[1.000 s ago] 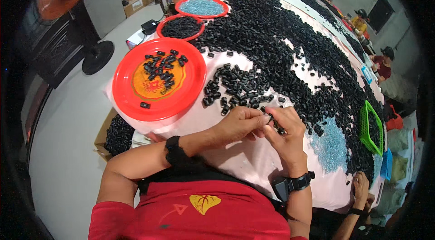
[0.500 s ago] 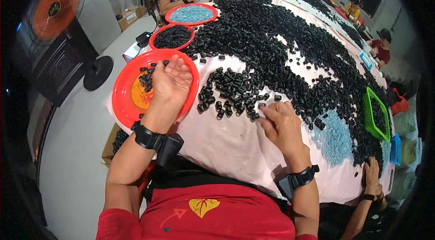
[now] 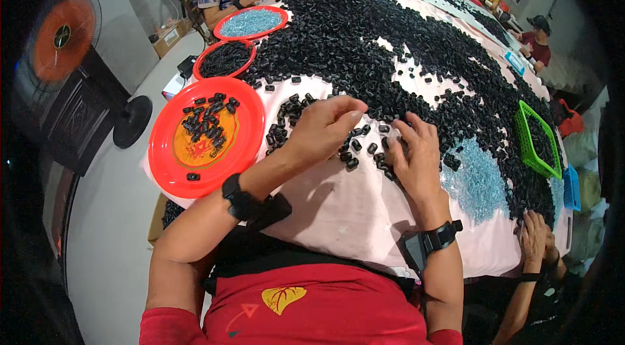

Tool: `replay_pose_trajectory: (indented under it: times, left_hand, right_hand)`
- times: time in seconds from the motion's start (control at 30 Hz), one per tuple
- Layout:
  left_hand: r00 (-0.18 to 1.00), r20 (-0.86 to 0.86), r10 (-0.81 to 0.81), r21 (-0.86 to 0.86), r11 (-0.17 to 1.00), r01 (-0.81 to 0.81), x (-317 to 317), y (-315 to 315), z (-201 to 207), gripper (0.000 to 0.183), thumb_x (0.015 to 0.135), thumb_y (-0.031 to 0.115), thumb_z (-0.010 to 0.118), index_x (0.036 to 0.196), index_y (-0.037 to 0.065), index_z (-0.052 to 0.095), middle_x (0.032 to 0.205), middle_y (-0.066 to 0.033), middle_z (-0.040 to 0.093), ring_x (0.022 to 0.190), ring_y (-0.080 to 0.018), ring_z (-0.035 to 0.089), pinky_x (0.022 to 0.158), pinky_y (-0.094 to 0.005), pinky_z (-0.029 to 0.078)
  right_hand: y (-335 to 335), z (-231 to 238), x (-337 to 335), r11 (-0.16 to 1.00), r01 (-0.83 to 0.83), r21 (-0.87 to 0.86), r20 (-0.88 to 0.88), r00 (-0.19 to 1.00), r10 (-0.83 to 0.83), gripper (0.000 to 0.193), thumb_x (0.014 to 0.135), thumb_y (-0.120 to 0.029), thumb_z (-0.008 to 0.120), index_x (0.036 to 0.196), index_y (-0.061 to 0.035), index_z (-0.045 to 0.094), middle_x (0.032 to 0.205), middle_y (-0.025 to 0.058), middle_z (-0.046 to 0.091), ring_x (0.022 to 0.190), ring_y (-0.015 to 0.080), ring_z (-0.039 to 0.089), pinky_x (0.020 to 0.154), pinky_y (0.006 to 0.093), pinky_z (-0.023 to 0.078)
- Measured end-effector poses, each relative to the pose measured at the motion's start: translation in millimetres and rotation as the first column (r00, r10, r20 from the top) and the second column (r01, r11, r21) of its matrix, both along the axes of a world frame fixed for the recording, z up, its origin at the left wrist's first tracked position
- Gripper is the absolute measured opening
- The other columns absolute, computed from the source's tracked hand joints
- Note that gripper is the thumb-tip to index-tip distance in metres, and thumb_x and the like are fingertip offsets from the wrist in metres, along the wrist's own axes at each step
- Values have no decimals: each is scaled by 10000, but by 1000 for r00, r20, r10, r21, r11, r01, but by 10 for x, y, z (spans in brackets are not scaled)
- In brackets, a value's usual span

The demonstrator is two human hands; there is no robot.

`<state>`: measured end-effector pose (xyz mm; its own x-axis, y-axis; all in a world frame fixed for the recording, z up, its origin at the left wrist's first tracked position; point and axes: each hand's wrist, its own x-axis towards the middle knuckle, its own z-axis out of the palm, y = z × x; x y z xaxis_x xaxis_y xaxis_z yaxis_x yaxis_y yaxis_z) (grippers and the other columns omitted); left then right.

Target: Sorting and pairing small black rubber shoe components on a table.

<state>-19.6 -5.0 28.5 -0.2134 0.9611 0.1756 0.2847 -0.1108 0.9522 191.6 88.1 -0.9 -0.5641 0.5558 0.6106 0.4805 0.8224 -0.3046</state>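
My left hand [image 3: 323,129] hovers over a loose group of small black cylindrical parts [image 3: 357,144]. Its thumb and fingers are brought together at the tips; what they hold, if anything, I cannot make out. To its right, my right hand [image 3: 418,157] is at the edge of the same group, fingers bent and the thumb apart from them, with black parts just beside the fingertips. A red plate [image 3: 248,108] with a yellow-orange printed middle stands left of my left forearm. A small heap of the black parts [image 3: 207,125] lies on it, and one lies apart near its front rim.
A big pile of black parts [image 3: 338,39] covers the pink cloth. Clear bluish pieces lie in a heap [image 3: 478,182] and on a red tray [image 3: 252,22]. Beyond are a red bowl [image 3: 225,58], a green basket [image 3: 537,143], a fan [image 3: 63,37] and co-workers, one hand [image 3: 534,237] at right.
My left hand has moved right from over the red plate to the loose black parts, uncovering the heap on the plate. My right hand stays by the parts, its fingers slightly raised.
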Motion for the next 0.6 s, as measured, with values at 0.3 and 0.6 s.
replay_pose_trajectory:
  times: [0.3,0.6]
  left_hand:
    - [451,-893,-8,62,988,140,195,356,-407,499,1022,277,517,1467,53,487,1504,-260,467,1406,-472,420,1151,-549,340]
    - [694,-651,-307,-91,940,330,46,-139,-45,382,962,158,624,1301,-18,625,1390,-234,602,1285,-394,573,1071,-460,461]
  right_hand:
    - [191,-122,59,997,41,63,203,978,-53,393,914,-174,656,1272,-10,662,1432,264,558,1255,403,536,1037,501,411]
    - [95,22,89,997,-17,-82,56,998,21,317,905,-73,618,1198,7,709,1328,241,648,1152,374,595,1009,451,459]
